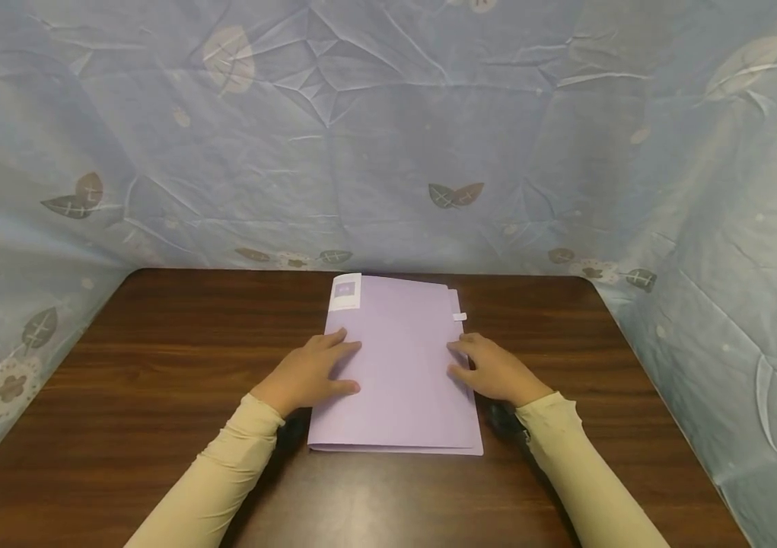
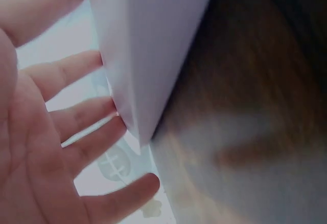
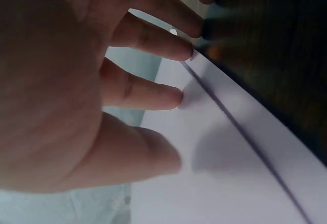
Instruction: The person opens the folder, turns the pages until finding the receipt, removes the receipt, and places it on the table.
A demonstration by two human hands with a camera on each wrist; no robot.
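Observation:
A lilac file folder (image 1: 398, 365) lies closed on the wooden table, its spine to the left and a white label (image 1: 345, 291) at its upper left corner. My left hand (image 1: 313, 371) is at the spine side, fingers spread and fingertips over the cover's left edge; in the left wrist view those fingers (image 2: 66, 73) reach along the folder's spine (image 2: 133, 71). My right hand (image 1: 494, 369) is at the opposite edge, its thumb and fingertips over the cover's right margin. The right wrist view shows the fingers (image 3: 153, 40) apart, close over the two layered cover edges.
A small white tab (image 1: 460, 317) sticks out from the folder's right edge. The dark brown table (image 1: 189, 342) extends to both sides. Pale blue leaf-patterned cloth (image 1: 388, 137) hangs behind the table and along its left and right sides.

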